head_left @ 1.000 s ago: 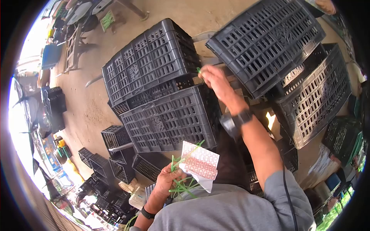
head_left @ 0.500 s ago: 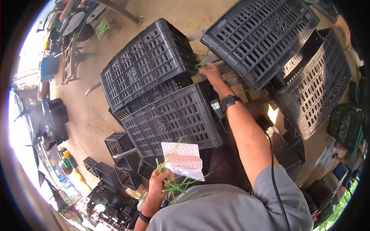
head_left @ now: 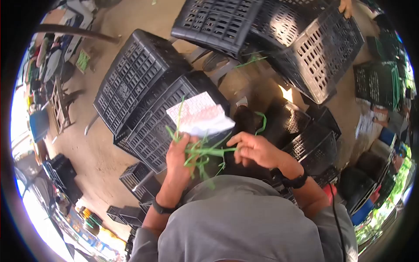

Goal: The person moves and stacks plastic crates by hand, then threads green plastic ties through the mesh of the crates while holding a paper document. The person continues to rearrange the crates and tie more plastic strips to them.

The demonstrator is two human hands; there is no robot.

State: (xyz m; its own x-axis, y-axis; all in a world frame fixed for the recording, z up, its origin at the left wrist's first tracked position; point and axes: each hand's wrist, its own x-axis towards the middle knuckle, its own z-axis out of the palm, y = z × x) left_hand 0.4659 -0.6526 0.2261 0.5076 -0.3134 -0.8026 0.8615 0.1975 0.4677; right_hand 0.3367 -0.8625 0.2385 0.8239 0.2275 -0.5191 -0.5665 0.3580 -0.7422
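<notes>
I can't read the blurred sheet (head_left: 201, 115) just beyond the left hand (head_left: 177, 153); inside that grip, the green strips (head_left: 211, 152) are partly hidden.

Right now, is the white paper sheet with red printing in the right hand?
No, the white paper sheet with red printing is in the left hand, along with thin green strips.

I read moderate shade over the central floor (head_left: 87, 153). Daylight enters from the frame's sides: the left rim clips to white, and glare covers the foliage (head_left: 384, 205) at lower right. Direct sun forms hard patches on the upper-right crate (head_left: 323, 56). Motion blur softens the paper (head_left: 196, 111) and green strips (head_left: 203, 151). I note fisheye curvature, colour fringing at left and black corners.
</notes>
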